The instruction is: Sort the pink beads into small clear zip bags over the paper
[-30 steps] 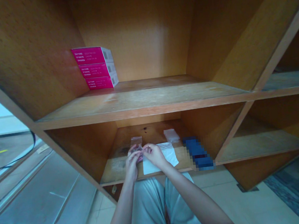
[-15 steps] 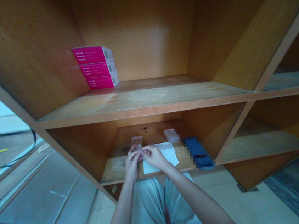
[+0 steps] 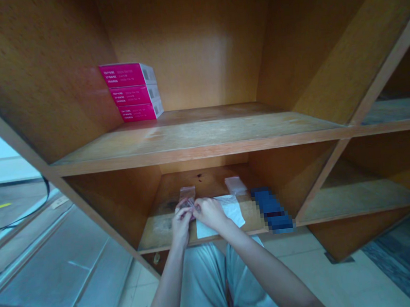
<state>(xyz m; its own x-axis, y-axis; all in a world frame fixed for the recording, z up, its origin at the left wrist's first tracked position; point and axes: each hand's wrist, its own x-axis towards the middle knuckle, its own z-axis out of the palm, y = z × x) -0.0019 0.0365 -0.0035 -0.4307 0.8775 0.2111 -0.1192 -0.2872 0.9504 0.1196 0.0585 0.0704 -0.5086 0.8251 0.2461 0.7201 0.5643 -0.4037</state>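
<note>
My left hand (image 3: pixel 181 222) is closed on a small clear plastic bag (image 3: pixel 188 204) that has something pinkish in it. My right hand (image 3: pixel 211 213) pinches at the same bag from the right, its fingertips touching those of the left. Just beyond the fingers a flat clear piece of plastic (image 3: pixel 187 191) lies on the lower shelf; whether it belongs to the held bag I cannot tell. Under and beside my right hand is a white sheet (image 3: pixel 234 210).
Clear bags (image 3: pixel 235 185) lie behind the sheet. A blurred-out dark blue object (image 3: pixel 271 210) lies at the right of the lower shelf (image 3: pixel 158 231). Three stacked pink boxes (image 3: pixel 133 96) stand on the upper shelf (image 3: pixel 203 133), whose front edge juts above my hands.
My right hand has turned slightly, its fingers curling in closer at the bag. The left hand stays nearly in place.
</note>
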